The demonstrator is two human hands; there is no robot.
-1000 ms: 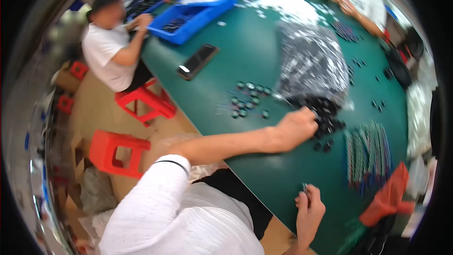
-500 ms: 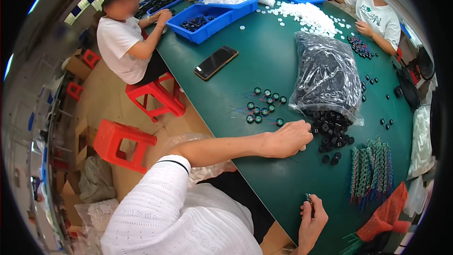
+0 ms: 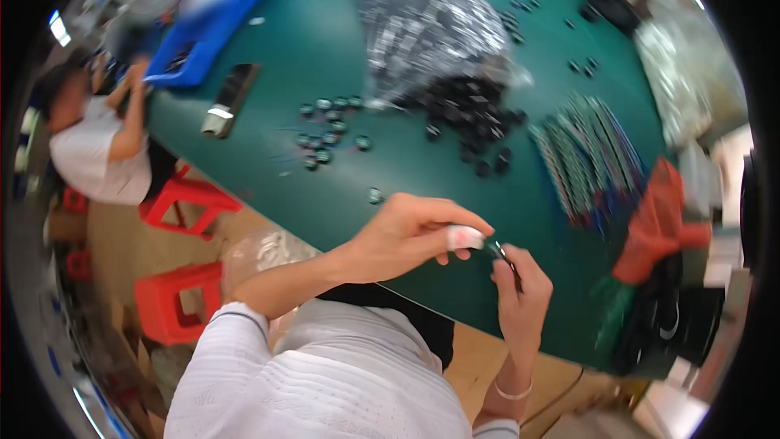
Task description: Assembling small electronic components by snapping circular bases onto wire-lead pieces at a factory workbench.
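My left hand [image 3: 410, 236] is over the near part of the table, its thumb and fingertips pinched together on something too small and blurred to name. A white and pink wrap [image 3: 465, 237] covers one digit. Close by on its right, my right hand [image 3: 522, 289] grips a small dark piece [image 3: 510, 260] between thumb and fingers. The fingertips of both hands nearly meet. One round black part with a greenish face [image 3: 374, 195] lies just beyond my left hand. Further off is a group of similar round parts [image 3: 329, 138] with thin wires.
A clear bag [image 3: 431, 24] spills black caps [image 3: 467, 114] onto the green table [image 3: 284, 171]. Bundled green strips with wires [image 3: 589, 162] and red mesh [image 3: 654, 215] lie right. A phone [image 3: 231, 100], a blue tray [image 3: 191, 73], a seated co-worker [image 3: 97, 142] and red stools [image 3: 180, 301] are left.
My left hand has left the black caps and come back toward my right hand. My right hand has risen to meet it. The whole view has shifted and turned.
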